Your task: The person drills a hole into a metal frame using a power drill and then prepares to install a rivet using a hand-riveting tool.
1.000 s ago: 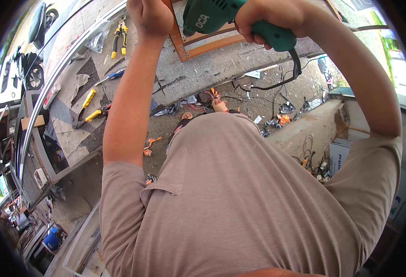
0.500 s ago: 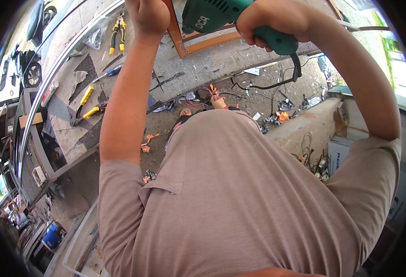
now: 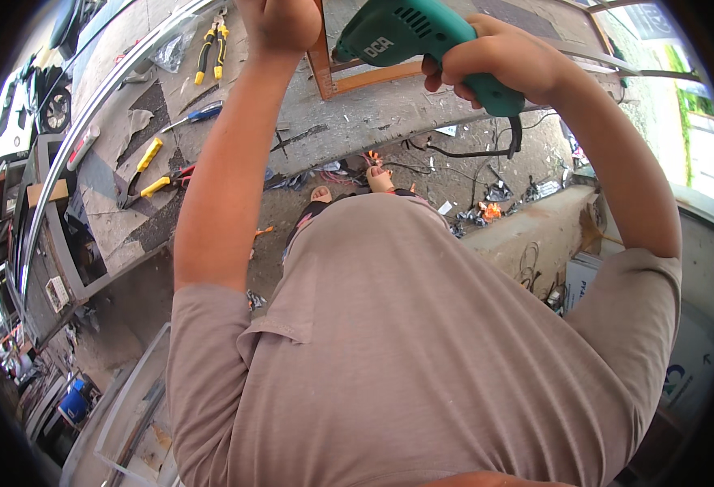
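Note:
My right hand is wrapped round the handle of a green corded power drill. The drill's nose points left, close against the side bar of an orange-brown frame lying on the workbench. The bit itself cannot be made out. At the upper edge, my left hand is curled against the same side bar, its fingertips cut off by the picture's edge. From the drill handle a black power cord hangs down past the bench edge.
Yellow-black pliers, a blue-handled screwdriver and yellow-handled pliers lie on the bench, left of my left arm. Scraps and cables litter the floor. A concrete ledge and a white box stand at right.
The drill and my right hand have shifted slightly right, and the drill's body has tilted a little. My left hand has moved slightly right, staying at the frame's bar. The whole view has shifted somewhat.

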